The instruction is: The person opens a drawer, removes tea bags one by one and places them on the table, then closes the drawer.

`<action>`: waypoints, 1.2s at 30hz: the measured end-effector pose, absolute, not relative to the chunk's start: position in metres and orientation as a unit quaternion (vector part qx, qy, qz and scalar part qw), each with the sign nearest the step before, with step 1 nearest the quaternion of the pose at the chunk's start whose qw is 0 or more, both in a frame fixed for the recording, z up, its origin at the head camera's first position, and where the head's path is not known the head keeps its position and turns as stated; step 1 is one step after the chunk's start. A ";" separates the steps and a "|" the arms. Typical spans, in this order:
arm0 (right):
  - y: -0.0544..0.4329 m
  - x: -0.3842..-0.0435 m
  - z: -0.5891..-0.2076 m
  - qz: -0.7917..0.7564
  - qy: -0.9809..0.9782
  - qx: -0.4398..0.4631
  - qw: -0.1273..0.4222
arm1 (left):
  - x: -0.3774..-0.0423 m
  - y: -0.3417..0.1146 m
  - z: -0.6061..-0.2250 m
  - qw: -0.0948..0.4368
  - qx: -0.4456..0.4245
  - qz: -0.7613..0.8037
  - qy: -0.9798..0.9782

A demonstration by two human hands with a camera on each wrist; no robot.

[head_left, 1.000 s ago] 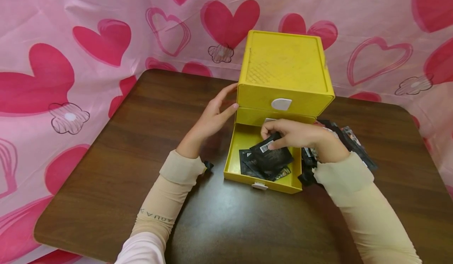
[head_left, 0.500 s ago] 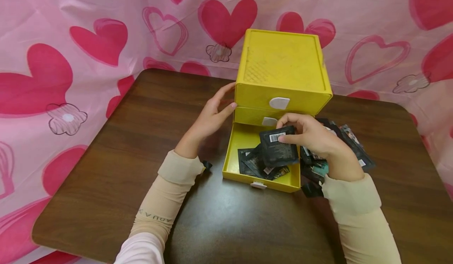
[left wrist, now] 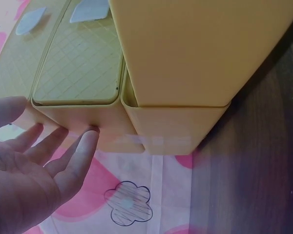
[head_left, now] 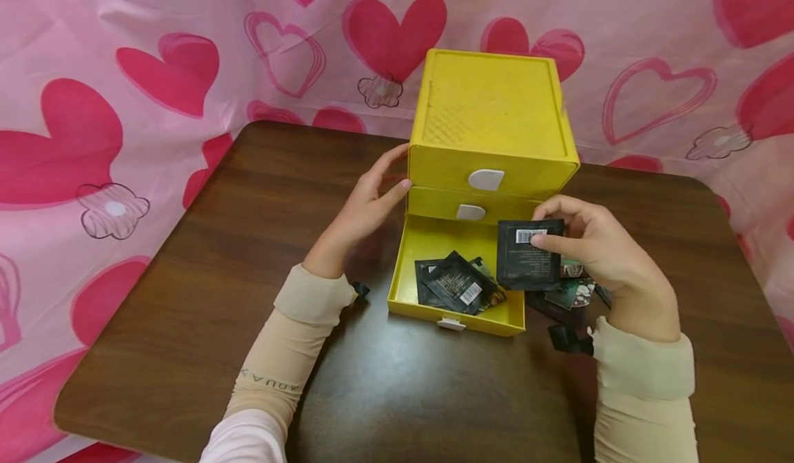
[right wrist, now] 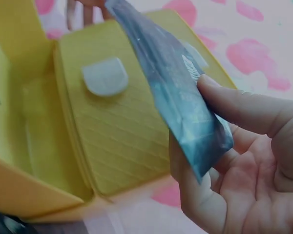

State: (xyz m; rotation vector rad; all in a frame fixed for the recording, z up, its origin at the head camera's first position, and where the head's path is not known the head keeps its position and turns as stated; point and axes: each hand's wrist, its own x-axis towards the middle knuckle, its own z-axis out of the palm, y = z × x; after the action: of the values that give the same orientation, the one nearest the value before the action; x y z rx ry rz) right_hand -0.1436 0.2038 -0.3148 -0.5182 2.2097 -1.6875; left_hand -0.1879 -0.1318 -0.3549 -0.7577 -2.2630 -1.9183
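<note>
A yellow drawer box (head_left: 496, 105) with white tabs stands on the table, its bottom drawer (head_left: 412, 263) pulled out. Several black sachets (head_left: 459, 284) with barcode labels lie in that drawer. My right hand (head_left: 602, 249) pinches another black sachet (head_left: 528, 260) between thumb and fingers, above the drawer's right edge. In the right wrist view the pinched sachet (right wrist: 178, 92) appears side-on. My left hand (head_left: 360, 215) rests its fingertips on the left side of the box; in the left wrist view its fingers (left wrist: 80, 156) are extended and touch the yellow wall.
More packets (head_left: 573, 291) lie on the brown table (head_left: 205, 297) to the right of the drawer, partly hidden by my right hand. A pink cloth with hearts (head_left: 291, 56) hangs behind and left of the table.
My right hand has lifted a sachet from the pile in the drawer and carried it rightward. The left hand has stayed against the box.
</note>
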 end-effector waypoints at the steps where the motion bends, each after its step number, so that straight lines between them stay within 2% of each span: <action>1: 0.208 -0.143 -0.315 -0.603 0.762 -0.179 0.154 | -0.188 -0.132 -0.354 0.040 -0.247 -0.626 -0.738; 10: 0.249 -0.136 -0.319 -0.667 0.729 -0.120 0.096 | -0.187 -0.133 -0.356 0.037 -0.241 -0.619 -0.746; 19: 0.276 -0.145 -0.332 -0.749 0.655 -0.057 0.084 | -0.187 -0.132 -0.352 0.039 -0.238 -0.617 -0.749; 28: 0.301 -0.154 -0.350 -0.796 0.600 -0.028 0.081 | -0.190 -0.133 -0.355 0.041 -0.241 -0.615 -0.750; 36: 0.317 -0.158 -0.370 -0.784 0.609 0.047 0.108 | -0.189 -0.132 -0.356 0.039 -0.234 -0.615 -0.752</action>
State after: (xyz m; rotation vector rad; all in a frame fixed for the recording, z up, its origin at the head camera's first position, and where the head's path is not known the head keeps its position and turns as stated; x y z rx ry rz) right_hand -0.1580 0.3170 -0.3695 0.1369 1.7926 -2.3070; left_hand -0.1891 -0.1322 -0.3558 -0.7184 -2.3055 -1.8854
